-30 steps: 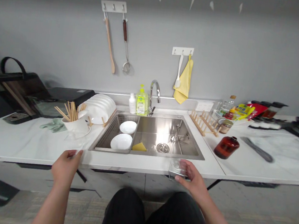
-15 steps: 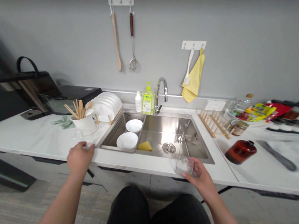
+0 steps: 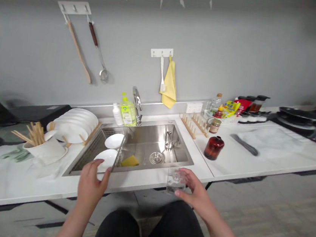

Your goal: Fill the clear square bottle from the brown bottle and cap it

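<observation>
Presently holding a clear container [image 3: 174, 182] in the right hand [image 3: 197, 190], part-closed around its side, just in front of the sink [image 3: 149, 142]; also holding the left hand [image 3: 91, 182] half-open, seemingly with nothing in it, near 2 bowls [image 3: 108, 157] at the sink's left.

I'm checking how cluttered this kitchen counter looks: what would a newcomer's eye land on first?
Probably the yellow cloth, bright against the grey wall right of the tap, and the dark red bottle standing on the counter right of the sink. Next, perhaps, the clear container held in the right hand near the counter's front edge, and the left hand, open near the white bowls in the sink's left part.
</observation>
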A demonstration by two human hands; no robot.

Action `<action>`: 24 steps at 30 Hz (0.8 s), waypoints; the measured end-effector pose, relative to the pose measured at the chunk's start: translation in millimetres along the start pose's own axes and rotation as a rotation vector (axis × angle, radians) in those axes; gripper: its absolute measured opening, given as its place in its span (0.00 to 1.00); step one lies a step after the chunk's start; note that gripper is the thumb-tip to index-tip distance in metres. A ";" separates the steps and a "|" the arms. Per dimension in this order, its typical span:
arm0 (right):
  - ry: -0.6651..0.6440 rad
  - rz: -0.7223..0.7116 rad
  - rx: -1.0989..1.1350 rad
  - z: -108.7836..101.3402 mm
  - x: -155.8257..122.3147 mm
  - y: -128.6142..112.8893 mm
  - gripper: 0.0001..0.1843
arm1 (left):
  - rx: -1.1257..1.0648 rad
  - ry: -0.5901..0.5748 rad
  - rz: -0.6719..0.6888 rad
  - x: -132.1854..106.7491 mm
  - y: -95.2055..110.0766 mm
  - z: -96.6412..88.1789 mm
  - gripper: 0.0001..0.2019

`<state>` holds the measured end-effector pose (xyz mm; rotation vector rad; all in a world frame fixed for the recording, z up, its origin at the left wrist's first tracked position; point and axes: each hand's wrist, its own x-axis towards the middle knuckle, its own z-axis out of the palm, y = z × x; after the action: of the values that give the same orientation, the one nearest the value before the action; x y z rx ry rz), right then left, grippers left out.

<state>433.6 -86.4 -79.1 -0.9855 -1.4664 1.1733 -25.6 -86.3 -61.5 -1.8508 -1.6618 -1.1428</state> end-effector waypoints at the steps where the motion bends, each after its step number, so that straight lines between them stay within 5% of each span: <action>1: 0.005 -0.004 -0.007 -10.4 -7.0 -3.4 0.44 | -0.080 -0.029 0.047 7.3 28.5 14.4 0.17; 8: 0.143 -0.012 -0.065 -94.6 -46.5 -13.3 0.43 | -0.576 -0.292 0.121 59.3 217.1 133.6 0.22; 14: 0.373 0.029 -0.066 -153.7 -64.9 -5.7 0.47 | -0.949 -0.671 -0.207 98.8 344.2 247.0 0.50; 19: 0.490 0.053 -0.074 -184.3 -81.4 -6.3 0.48 | -1.070 -0.765 -0.320 110.5 408.1 301.0 0.65; 24: 0.553 0.077 -0.115 -203.7 -96.2 -7.5 0.48 | -1.075 -0.768 -0.295 109.3 427.9 310.8 0.44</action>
<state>651.9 -142.5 -79.3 -1.3292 -1.0644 0.7832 471.4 125.0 -63.6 -3.0705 -1.9047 -1.8367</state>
